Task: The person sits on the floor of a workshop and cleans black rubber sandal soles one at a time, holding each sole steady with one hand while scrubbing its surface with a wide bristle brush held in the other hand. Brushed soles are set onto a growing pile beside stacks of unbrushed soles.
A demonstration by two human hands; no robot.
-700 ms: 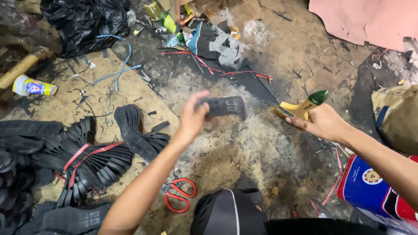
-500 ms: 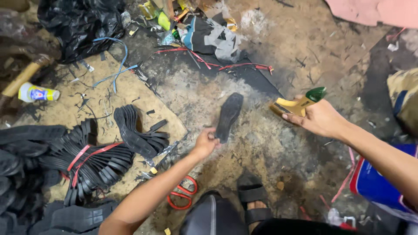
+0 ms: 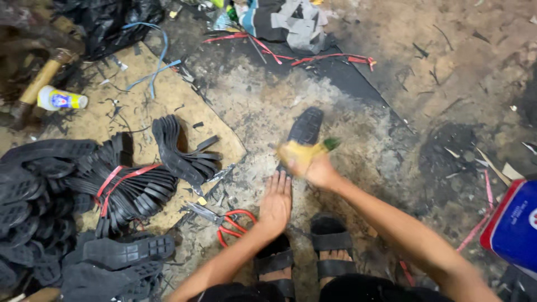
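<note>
Beside the right hand (image 3: 320, 170), a black sole (image 3: 305, 127), seemingly touching

Black shoe sole (image 3: 306, 126), fine textured tread. Brush (image 3: 301, 154) in the right hand (image 3: 321, 171): yellow body, green tip, blurred. Scissors (image 3: 232, 221): red handles, grey blades. Sole stack (image 3: 134, 187): black, tied with red bands. Cardboard sheet (image 3: 162, 95): tan, with blue strips lying on it. Small bottle (image 3: 61, 100): white with yellow and blue label. Can (image 3: 514, 223): blue, red rim. Sandals (image 3: 330, 240): black straps. Floor (image 3: 447, 84): brown-grey, dark stains.
</note>
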